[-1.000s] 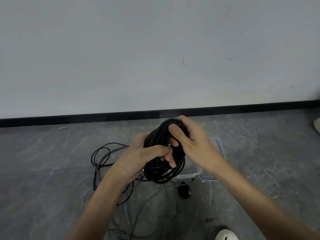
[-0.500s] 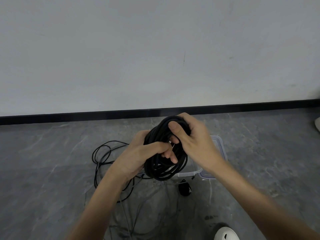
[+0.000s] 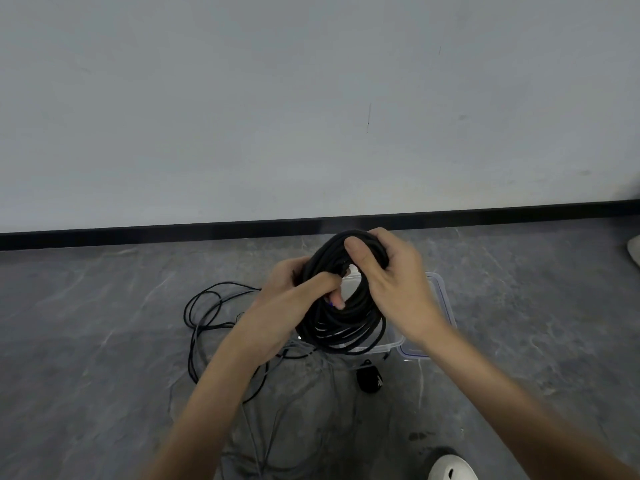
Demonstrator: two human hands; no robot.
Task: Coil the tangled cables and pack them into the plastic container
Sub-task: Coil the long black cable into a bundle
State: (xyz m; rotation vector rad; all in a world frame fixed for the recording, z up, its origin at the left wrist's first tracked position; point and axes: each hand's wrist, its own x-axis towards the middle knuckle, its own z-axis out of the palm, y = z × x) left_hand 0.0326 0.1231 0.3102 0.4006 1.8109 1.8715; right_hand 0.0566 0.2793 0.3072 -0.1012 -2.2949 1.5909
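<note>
My left hand (image 3: 280, 306) and right hand (image 3: 394, 289) grip the black coil (image 3: 346, 330); I should hold loops tight and lower it into the container (image 3: 393, 344)

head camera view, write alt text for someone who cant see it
A left hand and a right hand grip a coil of black cable above a clear plastic container on a grey floor. More loose cables lie tangled on the floor to the left.
</note>
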